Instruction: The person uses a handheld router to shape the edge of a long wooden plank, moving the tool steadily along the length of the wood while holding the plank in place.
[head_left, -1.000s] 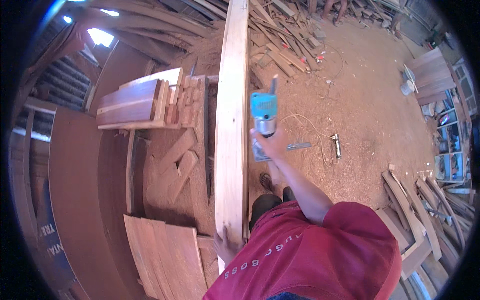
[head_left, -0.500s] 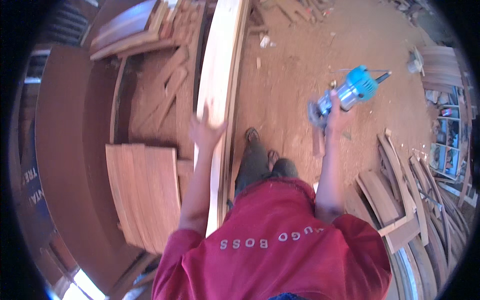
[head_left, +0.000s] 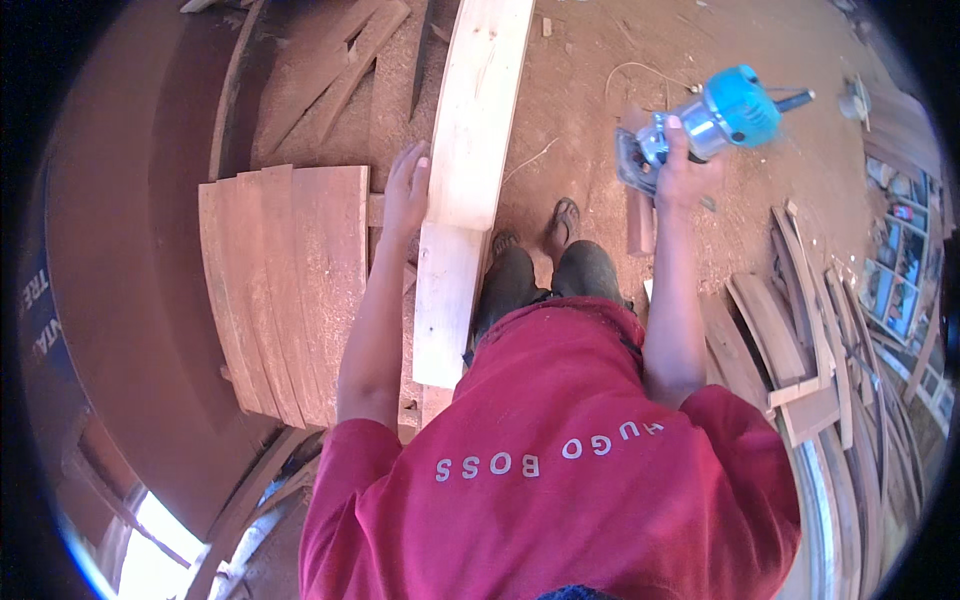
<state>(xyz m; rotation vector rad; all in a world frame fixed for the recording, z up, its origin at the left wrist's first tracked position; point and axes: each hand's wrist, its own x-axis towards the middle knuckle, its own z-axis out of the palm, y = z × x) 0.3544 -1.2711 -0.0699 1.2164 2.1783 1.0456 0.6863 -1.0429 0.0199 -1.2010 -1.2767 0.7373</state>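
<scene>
My right hand (head_left: 688, 180) is wrapped round the silver body of a trim router (head_left: 738, 108) with a teal top, holding it up over the floor on the right. The router's clear base faces left and its cord end points right. A long pale wooden board (head_left: 478, 130) runs away from my body, with a second pale piece (head_left: 446, 300) at its near end. Along the left edge of that board lies my left hand (head_left: 408, 185), its fingers stretched forward; whether it presses on the edge I cannot tell.
Joined brown planks (head_left: 290, 290) lie left of the board, beside a large brown curved panel (head_left: 150, 250). Curved wooden strips (head_left: 780, 330) are heaped at the right. Shelves (head_left: 895, 250) stand farther right. Wood scraps (head_left: 350, 70) and sawdust cover the far left floor.
My left hand has gone from spread on top of the board to its left edge, fingers closer together. The router stays in my right hand. The view has shifted.
</scene>
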